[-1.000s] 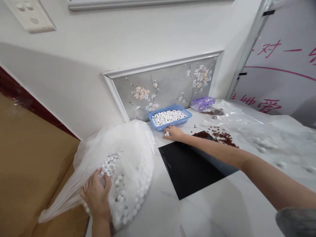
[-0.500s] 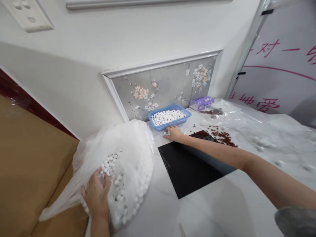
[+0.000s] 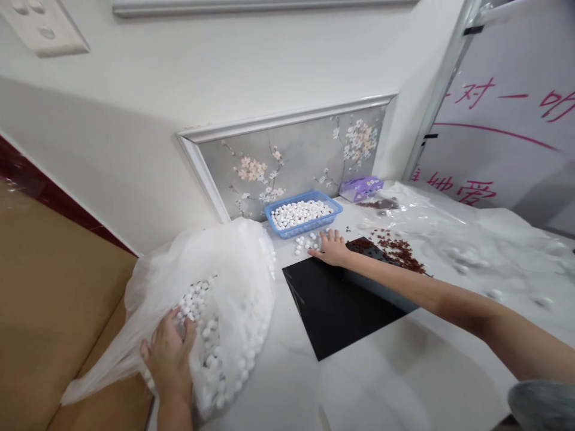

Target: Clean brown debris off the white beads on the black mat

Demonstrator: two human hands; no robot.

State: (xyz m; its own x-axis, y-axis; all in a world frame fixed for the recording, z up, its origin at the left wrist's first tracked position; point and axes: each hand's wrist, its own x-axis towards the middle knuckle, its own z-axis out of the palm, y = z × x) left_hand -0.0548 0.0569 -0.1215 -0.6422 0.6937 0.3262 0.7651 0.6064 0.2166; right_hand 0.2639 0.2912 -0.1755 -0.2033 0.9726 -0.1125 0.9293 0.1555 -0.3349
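My left hand (image 3: 168, 353) rests at the mouth of a clear plastic bag (image 3: 242, 263), thumb and fingers apart, fingertips against the white balls (image 3: 194, 301) inside. Part of its fingers is hidden by the bag's film. Flat on the tabletop, my right hand (image 3: 333, 248) is open with fingers spread. Just left of it lies a small group of loose white balls (image 3: 305, 243). Behind them, by the wall, stands a blue plastic basket (image 3: 302, 230) filled with similar white balls. A black sheet (image 3: 345, 311) lies below my right wrist.
Dark red star-shaped pieces (image 3: 404, 251) are scattered right of my forearm, some on the black sheet. A purple packet (image 3: 362, 188) sits against the wall. Clear plastic film (image 3: 476, 227) spreads across the right. Cardboard (image 3: 58, 293) stands at the left.
My right hand has uncurled and shifted right, away from the loose white balls, which now lie exposed below the basket. The left hand stays at the bag. The whole view has shifted slightly.
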